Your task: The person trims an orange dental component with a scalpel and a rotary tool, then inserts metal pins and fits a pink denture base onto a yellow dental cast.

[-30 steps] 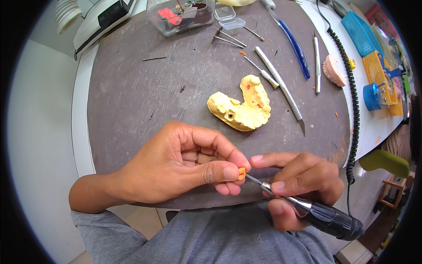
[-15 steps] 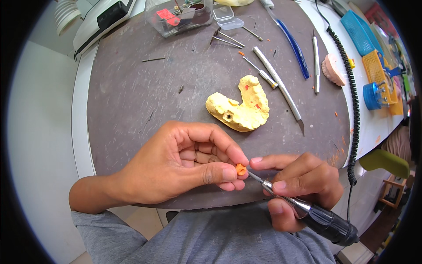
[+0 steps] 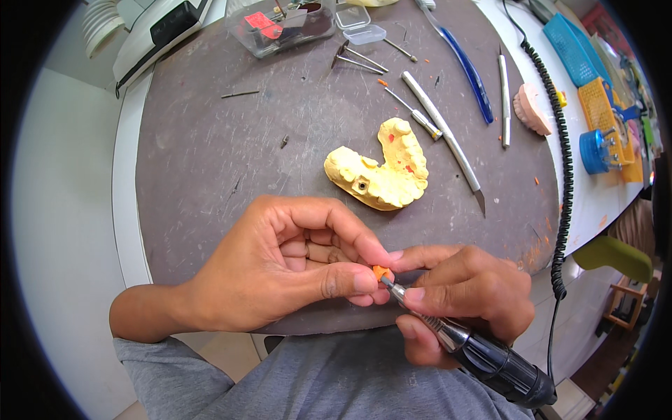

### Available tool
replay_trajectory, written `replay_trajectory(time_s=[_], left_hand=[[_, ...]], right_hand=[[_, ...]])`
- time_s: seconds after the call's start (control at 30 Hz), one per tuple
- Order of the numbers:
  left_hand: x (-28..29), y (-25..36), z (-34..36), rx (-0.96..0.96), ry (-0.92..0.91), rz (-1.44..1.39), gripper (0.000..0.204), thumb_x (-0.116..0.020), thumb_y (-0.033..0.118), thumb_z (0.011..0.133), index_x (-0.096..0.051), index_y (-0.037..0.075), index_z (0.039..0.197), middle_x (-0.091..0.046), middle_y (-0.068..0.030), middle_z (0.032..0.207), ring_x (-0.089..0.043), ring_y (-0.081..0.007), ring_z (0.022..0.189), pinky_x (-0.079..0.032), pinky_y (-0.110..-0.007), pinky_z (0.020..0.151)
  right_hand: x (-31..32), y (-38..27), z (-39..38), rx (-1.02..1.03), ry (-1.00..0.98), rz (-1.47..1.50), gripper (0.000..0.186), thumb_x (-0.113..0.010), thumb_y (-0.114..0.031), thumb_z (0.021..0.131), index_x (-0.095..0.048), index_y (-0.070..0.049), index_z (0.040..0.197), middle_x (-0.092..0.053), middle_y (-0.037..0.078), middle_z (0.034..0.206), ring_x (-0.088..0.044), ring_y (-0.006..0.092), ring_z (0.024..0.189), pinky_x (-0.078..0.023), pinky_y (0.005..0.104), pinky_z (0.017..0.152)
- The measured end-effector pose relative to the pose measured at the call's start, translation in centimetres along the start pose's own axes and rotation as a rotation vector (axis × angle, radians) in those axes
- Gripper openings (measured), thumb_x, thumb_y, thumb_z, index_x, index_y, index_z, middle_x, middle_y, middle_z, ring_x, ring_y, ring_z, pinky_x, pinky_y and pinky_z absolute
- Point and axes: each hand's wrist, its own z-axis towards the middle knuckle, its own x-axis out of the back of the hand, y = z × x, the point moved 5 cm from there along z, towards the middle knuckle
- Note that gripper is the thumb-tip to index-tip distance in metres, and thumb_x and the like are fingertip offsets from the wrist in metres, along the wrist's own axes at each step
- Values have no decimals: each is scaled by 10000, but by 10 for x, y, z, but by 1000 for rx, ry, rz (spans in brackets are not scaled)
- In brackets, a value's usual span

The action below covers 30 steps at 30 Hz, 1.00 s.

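Note:
My left hand (image 3: 280,273) pinches a small orange piece (image 3: 381,271) between thumb and index finger. My right hand (image 3: 469,294) grips a black-and-silver rotary handpiece (image 3: 500,364), its grey tip against the orange piece, and its index fingertip touches my left fingertips. Beyond my hands a yellow dental cast (image 3: 378,171) with red spots and a round metal-rimmed hole lies on the worn brown mat (image 3: 196,161).
A long craft knife (image 3: 441,126), a small driver (image 3: 420,119), a blue-handled tool (image 3: 465,70), burs (image 3: 360,63) and a pink cast (image 3: 530,108) lie around. A coiled cable (image 3: 565,175) runs along the right, near colored baskets (image 3: 574,49). A clear box (image 3: 280,38) stands at the back.
My right hand and the handpiece have moved leftward, bringing the tip onto the orange piece and the index fingertip to my left fingers. The orange piece has turned slightly.

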Motion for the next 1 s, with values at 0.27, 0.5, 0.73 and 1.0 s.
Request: replay_trajectory(time_s=[0.27, 0.5, 0.73, 1.0], left_hand=[[1, -1, -1, 13, 8, -3, 167, -706, -17, 923, -622, -79, 1054, -717, -193, 1000, -745, -207, 881, -632, -293, 799], [0, 1, 0, 0, -14, -31, 165, -701, -1, 933, -625, -76, 1059, -724, -187, 963, -746, -197, 871, -623, -274, 780], [0, 1, 0, 12, -22, -38, 156, -695, 9, 942, -627, -75, 1054, -731, -190, 940, -749, -196, 865, -620, -276, 786], [-1, 2, 0, 20, -27, -51, 155, -691, 18, 948, -629, -78, 1053, -735, -198, 948, -751, -197, 869, -620, -279, 799]], right_hand=[[-2, 0, -1, 7, -9, -27, 210, -830, 41, 713, -714, 43, 888, -696, 119, 756, -727, 237, 689, -657, 416, 782], [0, -3, -1, -20, -5, -53, 215, -840, 38, 714, -723, 32, 894, -698, 108, 766, -757, 266, 761, -659, 406, 772], [-2, -3, 0, -24, -10, -44, 232, -846, 45, 702, -723, 27, 898, -692, 95, 757, -744, 241, 717, -658, 410, 784], [-2, -1, -3, 65, -19, -87, 203, -813, 12, 761, -650, 33, 880, -650, 125, 729, -708, 215, 681, -662, 437, 751]])
